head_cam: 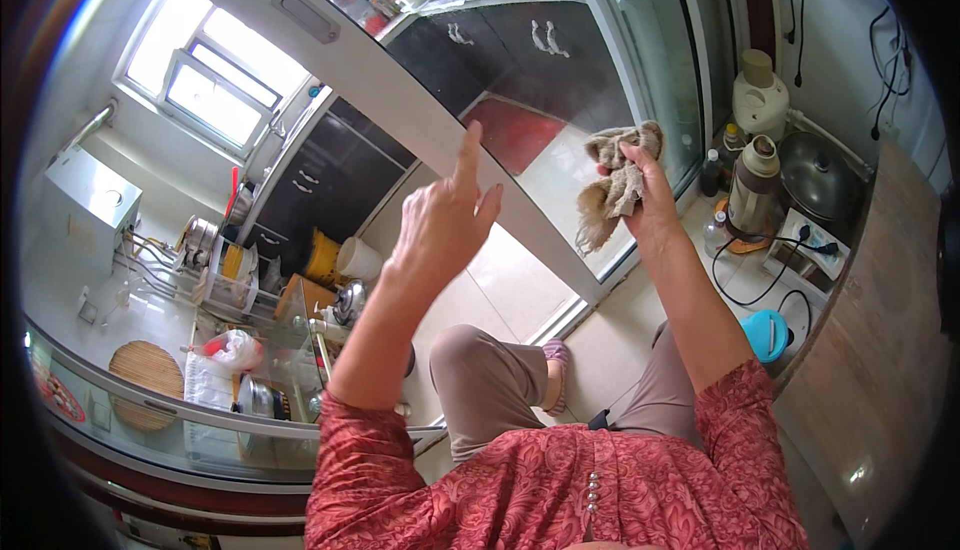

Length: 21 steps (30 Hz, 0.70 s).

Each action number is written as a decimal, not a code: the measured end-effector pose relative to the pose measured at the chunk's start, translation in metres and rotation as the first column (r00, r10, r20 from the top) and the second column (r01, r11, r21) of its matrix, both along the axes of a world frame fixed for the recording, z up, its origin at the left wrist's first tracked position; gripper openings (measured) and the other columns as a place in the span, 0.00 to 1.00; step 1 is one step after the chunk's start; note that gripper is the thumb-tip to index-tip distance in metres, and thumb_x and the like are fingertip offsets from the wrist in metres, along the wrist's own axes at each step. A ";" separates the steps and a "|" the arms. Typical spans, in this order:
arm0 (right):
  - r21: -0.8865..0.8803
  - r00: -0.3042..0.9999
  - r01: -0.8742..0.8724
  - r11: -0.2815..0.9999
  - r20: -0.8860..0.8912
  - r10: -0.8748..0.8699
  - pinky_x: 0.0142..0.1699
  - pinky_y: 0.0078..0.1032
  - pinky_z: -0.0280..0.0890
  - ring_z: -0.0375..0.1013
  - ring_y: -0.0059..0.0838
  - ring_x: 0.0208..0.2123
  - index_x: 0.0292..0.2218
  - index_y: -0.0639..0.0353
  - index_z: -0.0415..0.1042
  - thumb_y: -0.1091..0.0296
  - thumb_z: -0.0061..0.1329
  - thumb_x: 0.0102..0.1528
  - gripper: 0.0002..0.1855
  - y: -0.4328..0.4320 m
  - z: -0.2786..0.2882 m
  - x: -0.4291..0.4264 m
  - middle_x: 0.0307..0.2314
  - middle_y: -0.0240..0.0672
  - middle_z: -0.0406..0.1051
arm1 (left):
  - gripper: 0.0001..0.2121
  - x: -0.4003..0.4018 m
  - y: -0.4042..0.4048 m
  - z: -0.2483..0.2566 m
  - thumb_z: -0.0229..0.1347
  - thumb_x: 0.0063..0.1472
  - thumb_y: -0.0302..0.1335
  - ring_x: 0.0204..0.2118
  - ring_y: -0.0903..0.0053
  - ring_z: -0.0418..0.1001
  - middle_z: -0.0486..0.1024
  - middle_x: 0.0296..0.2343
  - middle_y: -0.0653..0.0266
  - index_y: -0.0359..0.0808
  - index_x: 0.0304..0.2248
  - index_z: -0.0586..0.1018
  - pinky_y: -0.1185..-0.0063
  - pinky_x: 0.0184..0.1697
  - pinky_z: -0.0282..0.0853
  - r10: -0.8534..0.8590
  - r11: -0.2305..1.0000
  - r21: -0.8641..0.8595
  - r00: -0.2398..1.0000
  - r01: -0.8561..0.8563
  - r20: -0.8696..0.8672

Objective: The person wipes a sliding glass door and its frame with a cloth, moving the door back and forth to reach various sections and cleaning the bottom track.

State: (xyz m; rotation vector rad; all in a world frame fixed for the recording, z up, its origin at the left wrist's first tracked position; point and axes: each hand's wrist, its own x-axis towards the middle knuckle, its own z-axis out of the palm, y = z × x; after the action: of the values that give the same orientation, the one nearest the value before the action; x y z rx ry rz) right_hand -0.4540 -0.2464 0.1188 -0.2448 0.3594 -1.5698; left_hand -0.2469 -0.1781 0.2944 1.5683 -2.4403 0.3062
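Observation:
My right hand (pixel 646 178) grips a bunched beige-brown cloth (pixel 616 186) in front of the glass pane of a sliding door. The cloth's frayed end hangs below my fingers. My left hand (pixel 448 223) is raised before the door's white frame (pixel 517 227), its index finger extended upward and the thumb apart; it holds nothing. Whether that fingertip touches the frame I cannot tell. Through the glass (pixel 585 167) show dark cabinets (pixel 517 54) with white handles and a red and pale floor.
Thermos flask (pixel 752 182), bottles, a lidded dark pan (pixel 821 175), a power cord and a blue container (pixel 765 336) stand at the right, beside a wooden tabletop (pixel 862 340). Left, beyond the doorway, are a yellow bucket (pixel 324 256), a white bucket (pixel 360 258) and kitchen shelves with pots.

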 end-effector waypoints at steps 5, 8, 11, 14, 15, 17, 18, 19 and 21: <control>0.342 0.976 0.082 0.936 0.161 -0.145 0.29 0.33 0.69 0.69 0.30 0.28 0.36 0.55 0.66 0.62 0.49 0.51 0.12 -0.009 -0.064 -0.009 0.28 0.34 0.67 | 0.38 -0.007 -0.025 0.016 0.53 0.58 0.38 0.30 0.51 0.76 0.76 0.25 0.43 0.27 0.59 0.48 0.65 0.36 0.70 0.129 0.990 -0.075 0.975 -0.117 0.179; 0.216 0.990 0.109 0.970 0.066 -0.126 0.28 0.34 0.69 0.69 0.31 0.28 0.35 0.54 0.65 0.61 0.50 0.51 0.12 -0.007 -0.060 -0.010 0.29 0.34 0.67 | 0.40 -0.011 -0.031 0.015 0.53 0.57 0.40 0.34 0.50 0.76 0.75 0.30 0.38 0.25 0.59 0.47 0.65 0.39 0.70 0.184 0.982 -0.063 0.973 -0.176 0.143; 0.175 0.993 0.092 0.980 0.064 -0.104 0.28 0.34 0.69 0.70 0.31 0.29 0.36 0.54 0.65 0.61 0.51 0.51 0.13 -0.006 -0.058 -0.012 0.29 0.33 0.67 | 0.40 -0.015 -0.034 0.009 0.54 0.57 0.40 0.38 0.49 0.75 0.73 0.37 0.36 0.25 0.59 0.48 0.65 0.43 0.70 0.226 0.974 -0.040 0.970 -0.223 0.091; 0.172 0.993 0.062 0.983 0.086 -0.077 0.28 0.34 0.69 0.70 0.30 0.29 0.36 0.54 0.64 0.61 0.50 0.51 0.13 -0.004 -0.062 -0.016 0.29 0.34 0.67 | 0.39 -0.018 -0.040 0.003 0.55 0.56 0.38 0.43 0.48 0.72 0.69 0.43 0.36 0.23 0.58 0.50 0.63 0.46 0.68 0.222 0.975 -0.026 0.975 -0.221 0.006; 0.172 0.993 0.062 0.983 0.088 -0.078 0.28 0.34 0.69 0.70 0.30 0.29 0.36 0.54 0.64 0.61 0.50 0.51 0.13 -0.004 -0.062 -0.016 0.29 0.34 0.67 | 0.39 -0.020 -0.042 0.002 0.55 0.56 0.38 0.43 0.47 0.72 0.69 0.44 0.37 0.24 0.58 0.50 0.63 0.46 0.67 0.227 0.973 -0.036 0.974 -0.228 -0.028; 0.173 0.992 0.062 0.983 0.094 -0.079 0.28 0.34 0.69 0.70 0.30 0.29 0.36 0.54 0.64 0.60 0.50 0.51 0.13 -0.003 -0.061 -0.014 0.30 0.34 0.68 | 0.39 -0.023 -0.046 -0.002 0.55 0.56 0.38 0.44 0.47 0.71 0.68 0.45 0.37 0.24 0.58 0.50 0.62 0.47 0.67 0.235 0.969 -0.057 0.968 -0.241 -0.092; 0.162 0.992 0.064 0.985 0.098 -0.080 0.28 0.34 0.69 0.70 0.30 0.29 0.36 0.54 0.64 0.60 0.50 0.52 0.13 -0.002 -0.060 -0.014 0.30 0.34 0.68 | 0.39 -0.024 -0.048 -0.005 0.55 0.56 0.38 0.45 0.47 0.71 0.68 0.45 0.38 0.24 0.58 0.49 0.62 0.47 0.67 0.238 0.966 -0.069 0.964 -0.248 -0.121; 0.182 0.991 0.070 0.981 0.098 -0.089 0.28 0.34 0.69 0.70 0.29 0.29 0.36 0.53 0.64 0.60 0.49 0.52 0.13 -0.002 -0.058 -0.015 0.30 0.34 0.68 | 0.39 -0.025 -0.050 -0.009 0.55 0.56 0.38 0.45 0.47 0.70 0.68 0.46 0.38 0.24 0.58 0.49 0.62 0.47 0.66 0.242 0.963 -0.081 0.959 -0.255 -0.149; 0.133 0.992 0.066 0.989 0.094 -0.079 0.28 0.34 0.70 0.71 0.29 0.28 0.36 0.54 0.65 0.60 0.49 0.52 0.12 0.001 -0.056 -0.017 0.29 0.34 0.68 | 0.41 -0.030 -0.052 -0.013 0.54 0.56 0.38 0.43 0.49 0.72 0.69 0.44 0.38 0.26 0.60 0.44 0.62 0.46 0.67 0.274 0.956 -0.055 0.944 -0.288 -0.186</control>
State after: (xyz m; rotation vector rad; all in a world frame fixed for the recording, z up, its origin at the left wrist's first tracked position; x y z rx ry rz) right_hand -0.4715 -0.2457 0.0624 -0.0539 0.3945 -1.6168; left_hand -0.2768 -0.2300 0.2816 1.8245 -2.0466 0.2953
